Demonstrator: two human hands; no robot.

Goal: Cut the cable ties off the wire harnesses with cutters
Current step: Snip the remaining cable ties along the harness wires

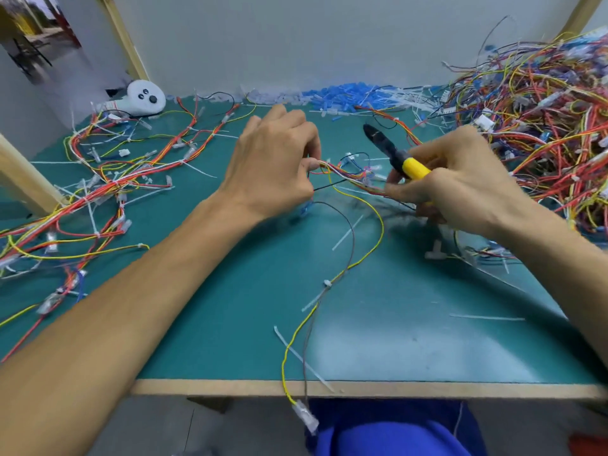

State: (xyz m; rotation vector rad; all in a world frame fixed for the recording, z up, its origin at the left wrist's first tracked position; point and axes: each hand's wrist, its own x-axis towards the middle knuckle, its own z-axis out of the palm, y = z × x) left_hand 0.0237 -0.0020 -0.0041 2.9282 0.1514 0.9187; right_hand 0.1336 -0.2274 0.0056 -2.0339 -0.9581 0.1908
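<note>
We've got the left hand (274,162) pinching the wire harness (348,174); right hand (460,182) grips the cutters (391,153) and harness.

My cutters (393,154) have a smooth yellow plastic grip and dull dark metal jaws, the wire harness (348,174) is glossy plastic-sheathed, and the mat (230,324) is matt green with bare wood edging (411,388).

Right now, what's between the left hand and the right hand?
In the head view, a wire harness spans the gap, pinched by the left hand and the right hand, which also grips the cutters.
</note>
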